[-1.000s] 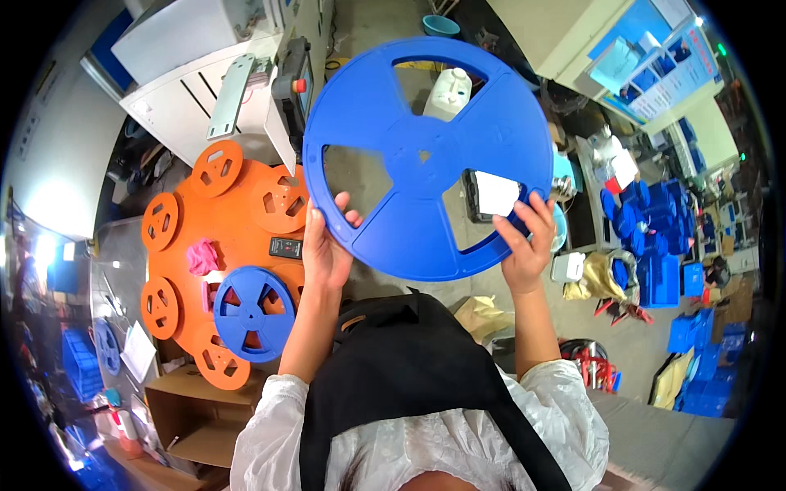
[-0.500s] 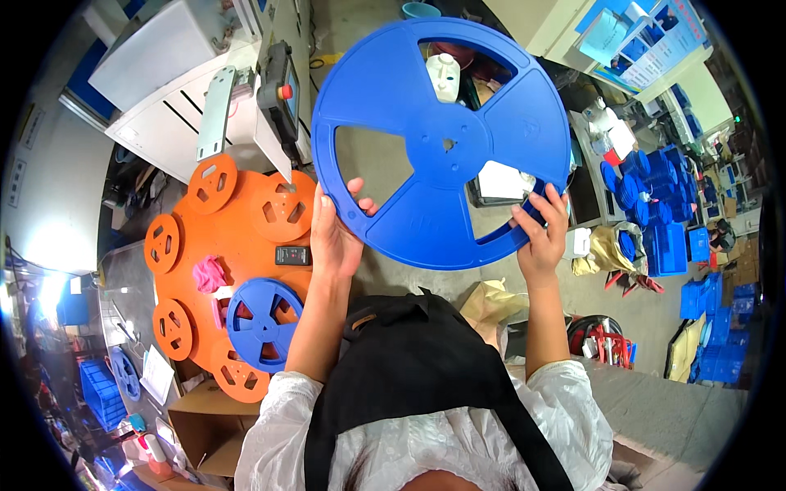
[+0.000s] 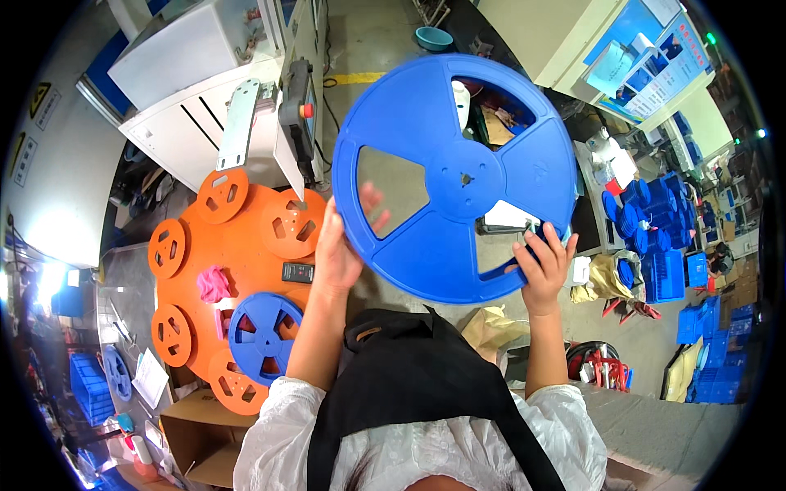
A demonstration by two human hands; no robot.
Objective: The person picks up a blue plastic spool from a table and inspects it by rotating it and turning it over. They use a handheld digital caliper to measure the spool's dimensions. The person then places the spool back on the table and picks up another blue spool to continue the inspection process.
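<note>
A large blue plastic reel with three wide openings is raised in front of me, its face toward me. My left hand holds its left rim: the thumb is at the outer edge, and slightly blurred fingers show through the left opening. At the lower right rim is my right hand, its fingers curled over the front of the edge. To the left, a smaller blue reel lies on an orange turntable that carries several round orange slotted discs.
On the turntable are a pink cloth and a small black device. A pale metal arm and a control panel with a red button stand behind it. An open cardboard box sits below. Stacked blue reels are at right.
The large reel has come lower and slightly right, nearer to me, with both hands on it. My left fingers show farther inside its opening. The view has shifted a little.
</note>
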